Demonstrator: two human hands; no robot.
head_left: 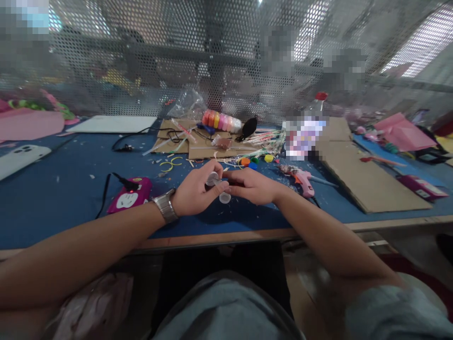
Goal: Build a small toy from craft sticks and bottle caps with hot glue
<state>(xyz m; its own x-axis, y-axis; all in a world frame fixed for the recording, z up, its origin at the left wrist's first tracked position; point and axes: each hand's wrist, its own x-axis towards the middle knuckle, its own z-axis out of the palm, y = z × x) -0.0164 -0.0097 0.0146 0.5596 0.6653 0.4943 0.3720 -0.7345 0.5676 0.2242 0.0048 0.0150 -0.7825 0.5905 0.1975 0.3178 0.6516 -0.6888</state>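
Note:
Both hands meet above the blue tabletop, near its front edge. My left hand (196,189), with a metal watch (165,206) on its wrist, is closed round small clear plastic cups (225,197); another round clear rim shows between its thumb and forefinger. My right hand (253,185) comes in from the other side, its fingers pressed together against the same cups. Its fingertips are partly hidden, so whether it grips a cup or something small cannot be seen. Just beyond the hands lie orange, blue, green and yellow caps (245,162).
A pink glue gun (303,182) lies to the right, beside a cardboard sheet (375,184). To the left is a purple power socket (132,192) with a cable. Behind are sticks (265,139), a clay pack (221,121), a bottle (319,106) and a metal mesh (198,52).

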